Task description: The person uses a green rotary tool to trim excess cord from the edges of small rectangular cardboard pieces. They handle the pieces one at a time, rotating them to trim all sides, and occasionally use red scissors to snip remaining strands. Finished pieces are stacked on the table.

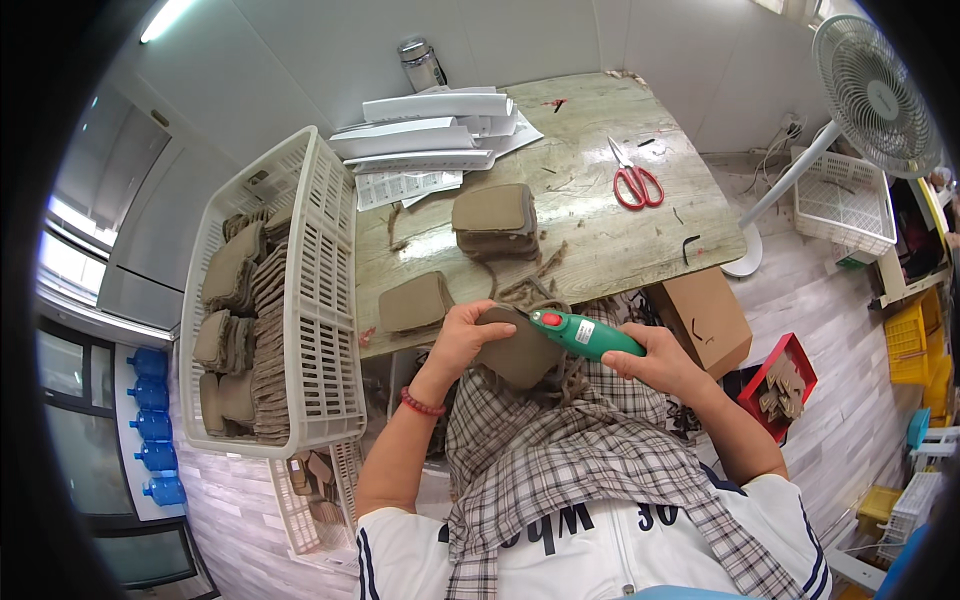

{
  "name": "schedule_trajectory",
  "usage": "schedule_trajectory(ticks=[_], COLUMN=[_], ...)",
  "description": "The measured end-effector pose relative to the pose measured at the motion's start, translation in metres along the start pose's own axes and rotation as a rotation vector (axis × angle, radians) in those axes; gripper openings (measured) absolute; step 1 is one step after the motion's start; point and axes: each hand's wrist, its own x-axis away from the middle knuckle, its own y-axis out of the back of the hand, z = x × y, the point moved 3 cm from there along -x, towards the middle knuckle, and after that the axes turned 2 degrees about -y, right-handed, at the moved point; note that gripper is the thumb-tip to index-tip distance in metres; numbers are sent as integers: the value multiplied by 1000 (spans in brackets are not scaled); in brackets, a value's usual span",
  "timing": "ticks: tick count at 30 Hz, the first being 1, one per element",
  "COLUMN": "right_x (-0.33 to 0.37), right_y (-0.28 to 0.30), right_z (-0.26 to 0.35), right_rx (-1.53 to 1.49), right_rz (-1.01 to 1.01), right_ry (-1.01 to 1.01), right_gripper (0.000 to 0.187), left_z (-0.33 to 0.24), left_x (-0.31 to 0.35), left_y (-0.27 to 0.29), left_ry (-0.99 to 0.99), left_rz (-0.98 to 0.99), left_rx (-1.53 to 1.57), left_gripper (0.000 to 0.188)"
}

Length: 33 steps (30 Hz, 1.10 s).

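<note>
My left hand (462, 342) is closed on the upper left edge of a flat brown fabric piece (517, 352) with rounded corners, held over my lap. In my right hand (660, 360) is a green handheld electric cutter (590, 336) with a red button; its tip meets the piece's upper edge near my left fingers. Brown trimmed strips (540, 292) lie curled at the table's near edge and hang beside the piece. Just beyond, a stack of similar brown pieces (494, 212) sits on the table, with a lower brown piece or small pile (415, 303) to its left.
Red-handled scissors (638, 185) lie on the worn table (590, 130), near piled papers (430, 140) and a metal flask (421, 64). A white crate (325, 300) full of brown pieces stands left. Rightward are a cardboard box (705, 318), a red box (800, 360) and a fan (875, 98).
</note>
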Motion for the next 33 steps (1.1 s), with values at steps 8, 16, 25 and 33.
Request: schedule_trajectory(ticks=[8,16,25,33], right_x=[-7,3,13,15], right_y=[-2,19,21,18], right_z=[22,8,2,8], right_rx=[91,26,107,184], right_rz=[-7,-89,-102,-77], right_ry=[89,-16,-8,13], right_gripper=[32,30,42,36], left_z=[-4,-1,-8,-2], left_x=[-8,-6,-4,-8], left_y=[-8,29,32,29], left_ry=[108,-119,-199,-178], left_rz=[71,-118,-156,-161], left_rx=[-139,118,143,89], left_gripper=[14,15,11,12])
